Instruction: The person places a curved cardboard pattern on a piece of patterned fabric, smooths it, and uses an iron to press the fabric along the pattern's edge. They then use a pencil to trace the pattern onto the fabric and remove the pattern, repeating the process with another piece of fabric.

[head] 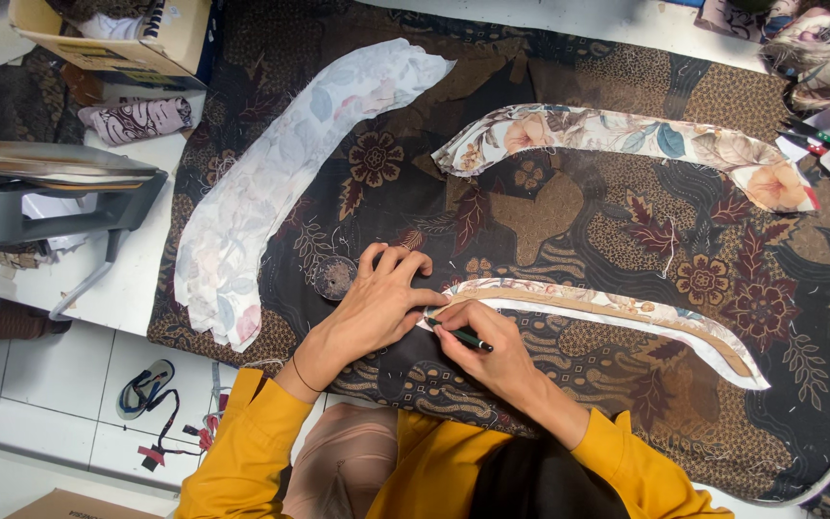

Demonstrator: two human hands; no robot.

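Observation:
My left hand (382,300) lies flat, fingers spread, on the left end of a long curved floral fabric strip (617,317) with a white edge and a brown pattern piece on it. Right beside it, my right hand (487,351) grips a dark green pen (463,335), its tip at the strip's left end. All of this rests on a dark brown batik cloth (569,221) that covers the table. A small round dark object (336,277) sits just left of my left hand.
A second curved floral strip (626,144) lies further back, and a pale white floral strip (271,183) lies at the left. An iron (50,192) stands on the white table edge at far left, near a cardboard box (117,38). Fabric scraps (818,58) pile up at top right.

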